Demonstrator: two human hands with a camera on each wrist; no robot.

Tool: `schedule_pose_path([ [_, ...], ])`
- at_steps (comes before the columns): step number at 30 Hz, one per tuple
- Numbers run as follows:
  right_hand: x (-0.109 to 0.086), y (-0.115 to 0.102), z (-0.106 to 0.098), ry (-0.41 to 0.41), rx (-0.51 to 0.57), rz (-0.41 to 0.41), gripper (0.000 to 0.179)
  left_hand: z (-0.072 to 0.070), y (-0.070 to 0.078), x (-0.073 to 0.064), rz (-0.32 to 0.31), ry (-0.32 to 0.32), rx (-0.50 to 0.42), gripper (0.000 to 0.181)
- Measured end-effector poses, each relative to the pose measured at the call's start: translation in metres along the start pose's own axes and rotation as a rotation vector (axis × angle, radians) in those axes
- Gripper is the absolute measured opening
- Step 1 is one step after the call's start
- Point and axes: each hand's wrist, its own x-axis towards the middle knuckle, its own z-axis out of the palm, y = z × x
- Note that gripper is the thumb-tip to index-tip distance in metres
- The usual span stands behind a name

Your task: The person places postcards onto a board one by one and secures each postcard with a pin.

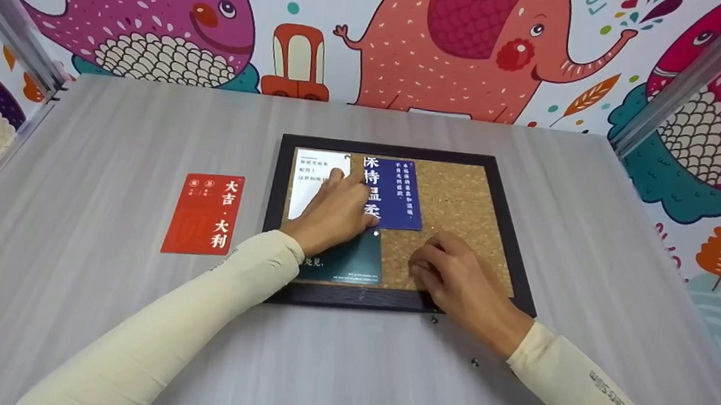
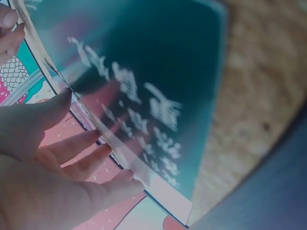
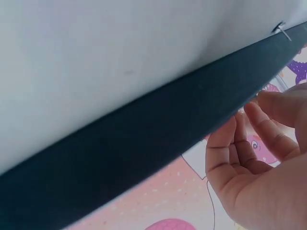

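Note:
My left hand (image 1: 337, 210) lies over the cards on a black-framed cork board (image 1: 455, 204). Its fingertips touch the blue card (image 1: 410, 197) and the white card (image 1: 311, 165) beside it. Below them a teal card (image 1: 358, 271) is partly covered by this hand; it looms large in the left wrist view. My right hand (image 1: 455, 273) is over the lower right cork. Thumb and forefinger meet there, pinching something tiny that looks like a pushpin, mostly hidden by the fingertips. Small pins show at the white card's top corner and the teal card's upper right corner.
A red card (image 1: 203, 215) lies on the table left of the board. Two loose pushpins, one (image 1: 434, 320) by the frame's front edge and another (image 1: 474, 362) nearer me, lie on the grey table (image 1: 346, 371). A patterned wall (image 1: 459, 48) stands behind.

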Motion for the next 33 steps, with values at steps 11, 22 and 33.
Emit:
schedule_pose_path([
  [11, -0.021, 0.007, -0.012, 0.077, -0.003, -0.01, 0.013, 0.014, -0.012, 0.004, 0.024, 0.018, -0.033, 0.032],
  [22, -0.046, -0.004, -0.022, 0.134, -0.017, -0.079, 0.023, 0.02, -0.014, 0.006, 0.043, 0.033, 0.006, 0.033],
  [33, -0.072, -0.013, -0.028, 0.099, -0.02, -0.054, 0.028, -0.018, 0.015, -0.011, 0.001, -0.003, 0.011, 0.03],
])
